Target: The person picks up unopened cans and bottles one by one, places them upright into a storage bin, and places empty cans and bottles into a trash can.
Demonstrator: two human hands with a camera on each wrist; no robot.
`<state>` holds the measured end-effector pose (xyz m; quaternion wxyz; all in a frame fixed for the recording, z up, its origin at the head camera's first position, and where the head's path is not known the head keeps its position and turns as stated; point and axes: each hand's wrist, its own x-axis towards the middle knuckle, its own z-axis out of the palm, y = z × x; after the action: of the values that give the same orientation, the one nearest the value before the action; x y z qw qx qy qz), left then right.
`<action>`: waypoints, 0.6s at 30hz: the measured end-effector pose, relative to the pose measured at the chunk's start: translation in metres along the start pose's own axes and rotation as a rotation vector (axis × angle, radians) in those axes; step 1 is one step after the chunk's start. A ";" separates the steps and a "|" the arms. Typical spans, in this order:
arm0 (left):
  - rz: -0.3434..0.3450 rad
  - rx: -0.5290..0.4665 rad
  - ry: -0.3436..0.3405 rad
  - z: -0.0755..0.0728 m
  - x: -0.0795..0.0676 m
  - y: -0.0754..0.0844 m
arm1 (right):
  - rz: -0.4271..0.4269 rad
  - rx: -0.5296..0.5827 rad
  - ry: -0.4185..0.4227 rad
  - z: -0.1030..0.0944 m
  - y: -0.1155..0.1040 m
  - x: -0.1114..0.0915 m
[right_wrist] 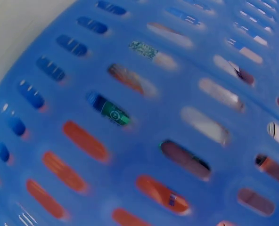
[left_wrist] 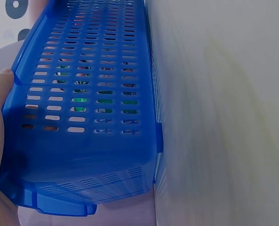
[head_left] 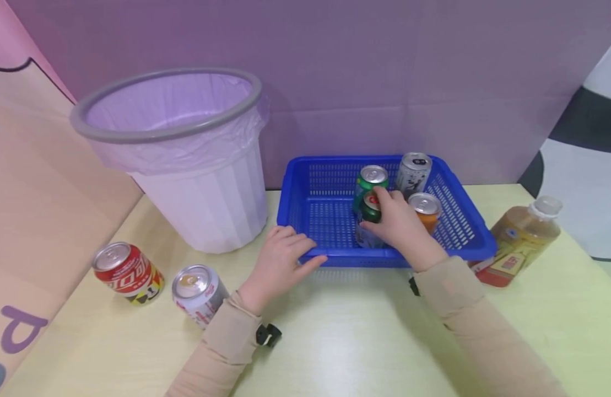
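Observation:
In the head view my left hand [head_left: 277, 266] holds the front left corner of a blue plastic basket [head_left: 335, 160], fingers over the rim and thumb along the front edge. The left wrist view shows the thumb [left_wrist: 2, 87] at the rim of the slotted basket wall [left_wrist: 92, 150]. My right hand [head_left: 403, 225] reaches into the basket and grips a drink can with a dark green top [head_left: 368, 214], partly covered by the fingers. Around it stand a green can [head_left: 372, 176], a white patterned can [head_left: 413, 173] and an orange can [head_left: 426, 207].
A white bin [head_left: 211, 204] with a grey rim and liner stands at the back left. A red can [head_left: 129, 273] and a silver-white can [head_left: 198, 292] stand left of my left forearm. A bottle with amber liquid [head_left: 520, 242] leans beside the basket's right side.

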<state>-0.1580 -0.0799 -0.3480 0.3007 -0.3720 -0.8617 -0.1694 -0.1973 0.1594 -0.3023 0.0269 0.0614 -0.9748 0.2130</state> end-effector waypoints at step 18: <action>-0.001 0.010 -0.001 0.002 -0.001 -0.001 | -0.136 0.052 0.074 -0.009 0.013 -0.020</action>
<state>-0.1588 -0.0798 -0.3498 0.3020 -0.3703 -0.8628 -0.1648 -0.1786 0.1770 -0.3016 0.0757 0.1202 -0.9608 0.2381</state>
